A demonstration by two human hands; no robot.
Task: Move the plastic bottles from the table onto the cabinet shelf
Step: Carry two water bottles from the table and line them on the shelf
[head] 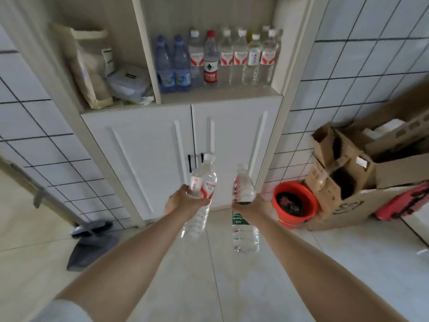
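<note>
The left hand [183,201] has its grip closed around two red-labelled water bottles [200,194], and the right hand [251,206] clasps a green-labelled bottle [243,210]. All are held out toward the far cabinet shelf [220,95], presumably to join the bottle row [218,59] there.

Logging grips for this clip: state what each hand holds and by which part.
The left hand grips two red-labelled bottles around their label bands. The right hand grips one green-labelled bottle around its middle.
</note>
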